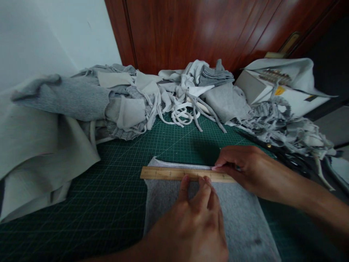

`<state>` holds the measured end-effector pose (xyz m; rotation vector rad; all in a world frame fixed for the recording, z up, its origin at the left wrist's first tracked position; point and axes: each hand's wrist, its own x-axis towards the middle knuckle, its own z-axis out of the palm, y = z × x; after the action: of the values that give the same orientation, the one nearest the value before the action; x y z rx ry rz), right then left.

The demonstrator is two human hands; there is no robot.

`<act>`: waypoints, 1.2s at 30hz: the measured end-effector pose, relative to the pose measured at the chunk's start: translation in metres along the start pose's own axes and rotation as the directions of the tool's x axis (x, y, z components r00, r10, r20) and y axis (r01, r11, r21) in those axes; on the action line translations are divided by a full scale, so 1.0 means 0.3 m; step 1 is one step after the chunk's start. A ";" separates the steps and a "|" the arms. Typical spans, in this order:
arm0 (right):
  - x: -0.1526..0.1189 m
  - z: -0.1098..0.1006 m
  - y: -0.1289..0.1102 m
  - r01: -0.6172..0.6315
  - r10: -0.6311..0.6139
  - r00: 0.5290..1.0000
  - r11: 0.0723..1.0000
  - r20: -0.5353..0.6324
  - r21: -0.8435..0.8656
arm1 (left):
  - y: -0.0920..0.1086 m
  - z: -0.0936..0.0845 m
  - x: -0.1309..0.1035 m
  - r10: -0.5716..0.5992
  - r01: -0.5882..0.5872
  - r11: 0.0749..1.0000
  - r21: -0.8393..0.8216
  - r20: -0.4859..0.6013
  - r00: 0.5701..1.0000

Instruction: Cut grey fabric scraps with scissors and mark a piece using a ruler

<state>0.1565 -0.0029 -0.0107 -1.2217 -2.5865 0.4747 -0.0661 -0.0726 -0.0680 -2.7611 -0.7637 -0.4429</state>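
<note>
Left hand, thumb apart from fingers, is pressing a straight yellowish wooden ruler onto flat grey knit fabric; right hand is pinching the fabric's far edge. Fabric is lying on a green gridded mat.

No readable text, brand or number. Wooden ruler: fine scale ticks, figures too small and blurred to read. White box: yellow label on it, wording not legible. Green mat: pale printed grid lines, no characters can be made out.
</note>
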 end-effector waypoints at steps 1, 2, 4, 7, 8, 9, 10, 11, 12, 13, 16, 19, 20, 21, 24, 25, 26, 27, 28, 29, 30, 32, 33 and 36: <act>-0.009 -0.005 0.008 -0.001 0.001 1.000 1.000 0.000 -0.010 | 0.000 -0.001 -0.001 -0.003 0.003 1.000 0.013 -0.008 1.000; -0.018 -0.010 0.015 -0.006 0.006 1.000 1.000 0.003 -0.020 | 0.000 -0.002 -0.001 -0.001 0.001 1.000 0.025 -0.013 1.000; -0.032 -0.017 0.026 -0.028 0.028 1.000 0.999 0.007 -0.037 | 0.001 -0.003 -0.002 0.002 -0.002 0.999 0.041 -0.010 1.000; -0.031 -0.015 0.017 -0.044 0.044 0.999 0.997 0.007 -0.066 | 0.001 0.001 -0.001 0.008 -0.007 0.999 0.048 -0.014 1.000; -0.022 -0.010 0.006 -0.033 0.034 0.999 0.996 0.011 -0.078 | 0.002 0.003 0.000 0.004 -0.003 0.999 0.047 -0.023 1.000; -0.011 -0.004 -0.005 -0.014 0.015 1.000 0.996 0.016 -0.089 | 0.002 0.005 0.000 0.003 -0.002 0.999 0.044 -0.031 1.000; 0.001 0.003 -0.016 0.012 -0.010 1.000 0.995 0.019 -0.100 | 0.001 0.008 0.000 0.003 -0.002 0.999 0.040 -0.036 0.999; 0.011 0.008 -0.024 0.033 -0.031 0.999 0.994 0.024 -0.103 | 0.000 0.009 0.000 0.006 -0.004 0.999 0.036 -0.040 0.999; 0.017 0.013 -0.028 0.044 -0.043 0.999 0.993 0.019 -0.105 | -0.001 0.009 -0.001 0.011 -0.010 0.999 0.035 -0.045 0.999; 0.017 0.015 -0.027 0.056 -0.055 0.998 0.993 0.014 -0.106 | -0.002 0.009 -0.001 0.017 -0.015 0.999 0.037 -0.047 0.999; -0.017 0.005 0.008 0.064 -0.066 0.998 0.995 -0.015 -0.080 | -0.008 0.007 -0.002 0.017 -0.015 0.999 0.044 -0.036 0.999; -0.080 -0.016 0.061 0.007 -0.010 0.999 0.999 -0.053 -0.045 | -0.012 0.014 0.003 0.000 0.001 0.999 0.036 -0.029 1.000; -0.100 -0.022 0.075 -0.017 0.014 0.998 0.999 -0.062 -0.044 | -0.012 0.019 0.005 -0.002 0.003 1.000 0.030 -0.036 0.999; -0.116 -0.027 0.088 -0.036 0.032 0.997 0.998 -0.071 -0.048 | -0.012 0.024 0.008 -0.004 0.005 1.000 0.023 -0.041 0.999; -0.144 -0.034 0.108 -0.055 0.051 0.995 0.997 -0.082 -0.056 | -0.008 0.037 0.014 -0.018 0.018 1.000 -0.004 -0.043 0.999; -0.149 -0.035 0.113 -0.056 0.051 0.996 0.997 -0.079 -0.059 | -0.006 0.038 0.015 -0.027 0.026 1.000 -0.009 -0.046 0.999; -0.153 -0.036 0.116 -0.060 0.055 0.996 0.996 -0.075 -0.062 | -0.004 0.038 0.015 -0.033 0.032 0.999 -0.011 -0.052 0.998; -0.158 -0.037 0.121 -0.065 0.061 0.996 0.996 -0.071 -0.066 | -0.003 0.037 0.016 -0.039 0.038 0.999 -0.008 -0.058 0.998; -0.164 -0.039 0.126 -0.072 0.067 0.995 0.995 -0.069 -0.072 | -0.001 0.035 0.016 -0.047 0.047 0.999 -0.003 -0.062 0.997; -0.172 -0.041 0.132 -0.081 0.076 0.995 0.994 -0.070 -0.077 | 0.000 0.034 0.016 -0.060 0.060 0.998 0.002 -0.061 0.996; -0.181 -0.044 0.139 -0.091 0.086 0.994 0.993 -0.071 -0.081 | 0.001 0.032 0.016 -0.073 0.073 0.997 0.004 -0.058 0.996; -0.204 -0.051 0.156 -0.112 0.106 0.991 0.990 -0.076 -0.083 | 0.001 0.031 0.019 -0.098 0.098 0.995 -0.005 -0.048 0.994; -0.215 -0.055 0.164 -0.125 0.118 0.990 0.989 -0.080 -0.082 | 0.001 0.031 0.021 -0.106 0.106 0.994 -0.017 -0.043 0.993; -0.244 -0.065 0.186 -0.175 0.167 0.981 0.982 -0.096 -0.073 | -0.003 0.033 0.025 -0.125 0.124 0.990 -0.063 -0.026 0.992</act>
<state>0.2479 -0.0231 -0.0200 -1.4662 -2.4595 0.3417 -0.0581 -0.0654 -0.0745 -2.7661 -0.9339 -0.5396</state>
